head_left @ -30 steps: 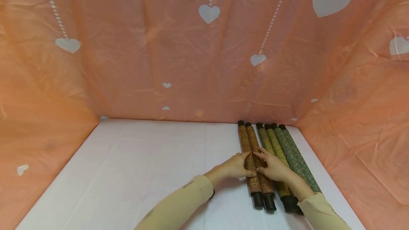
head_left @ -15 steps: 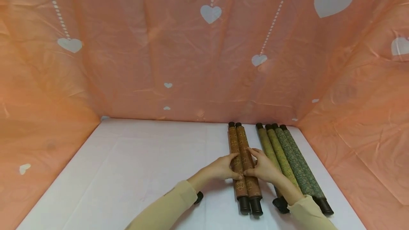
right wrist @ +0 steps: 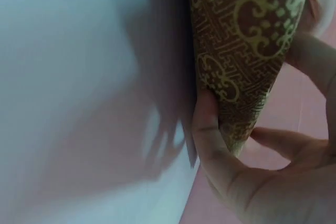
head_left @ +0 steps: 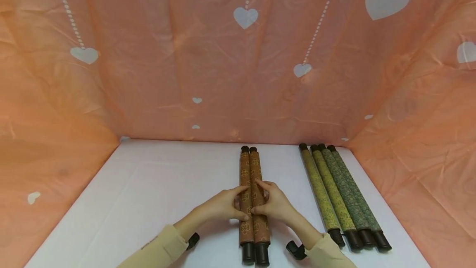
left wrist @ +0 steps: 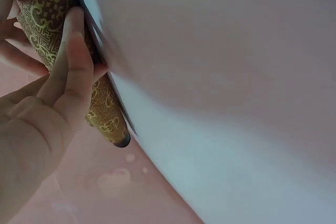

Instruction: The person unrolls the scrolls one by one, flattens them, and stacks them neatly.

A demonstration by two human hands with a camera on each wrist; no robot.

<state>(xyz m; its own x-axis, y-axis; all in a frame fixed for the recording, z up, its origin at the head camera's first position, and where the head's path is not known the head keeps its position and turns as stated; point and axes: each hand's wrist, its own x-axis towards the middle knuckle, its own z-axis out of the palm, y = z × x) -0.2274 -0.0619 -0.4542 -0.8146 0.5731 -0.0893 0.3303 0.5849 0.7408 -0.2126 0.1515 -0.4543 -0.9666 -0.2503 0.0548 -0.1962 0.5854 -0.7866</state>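
Two brown scrolls with gold patterns and black end knobs lie side by side near the middle of the white table. My left hand (head_left: 227,205) grips the left brown scroll (head_left: 244,202) from its outer side, thumb toward the near end. From the other side my right hand (head_left: 274,205) grips the right brown scroll (head_left: 256,168). In the left wrist view, fingers curl round the gold-patterned cloth (left wrist: 50,9) of a scroll. The right wrist view has the right hand's thumb and fingers about the patterned scroll (right wrist: 241,40), close above the white surface.
Two yellow-green scrolls (head_left: 321,193) and two dark green scrolls (head_left: 351,189) lie in a row at the right of the white table (head_left: 167,168). An orange sheet with white hearts (head_left: 208,73) hangs behind and at both sides.
Both hands have carried the pair of brown scrolls leftward, away from the green ones, to the table's middle. The green and yellow-green scrolls stay at the right.
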